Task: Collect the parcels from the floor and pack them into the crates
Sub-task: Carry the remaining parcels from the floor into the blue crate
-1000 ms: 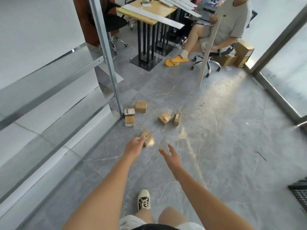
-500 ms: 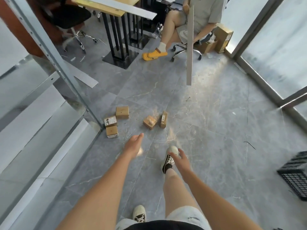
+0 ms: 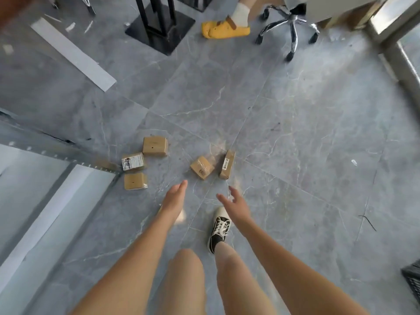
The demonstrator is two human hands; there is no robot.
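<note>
Both arms reach out over the grey marbled floor (image 3: pixel 295 133), and both hands are empty. The left hand (image 3: pixel 173 197) has its fingers straight and together, pointing forward. The right hand (image 3: pixel 235 204) is spread wide, fingers fanned apart, hanging above a black-and-white sneaker (image 3: pixel 219 230).

Five brown parcels lie just ahead on the floor. On the left, three sit close together: a plain parcel (image 3: pixel 155 145) farthest out, a labelled parcel (image 3: pixel 133 161) with black writing just beside it, and a nearer parcel (image 3: pixel 135 181) by the corner of the metal frame (image 3: pixel 68 156). In the middle, a tilted parcel (image 3: pixel 202 167) lies close to a parcel standing on its edge (image 3: pixel 227 164), which shows a white sticker; whether those two touch is hard to tell from here.

Neither hand touches any parcel. At the lower right edge a sliver of a black crate (image 3: pixel 413 283) peeks in, well apart from the parcels. Far ahead, a seated person's yellow slipper (image 3: pixel 225 30) rests beside a chair base (image 3: pixel 291 23).
</note>
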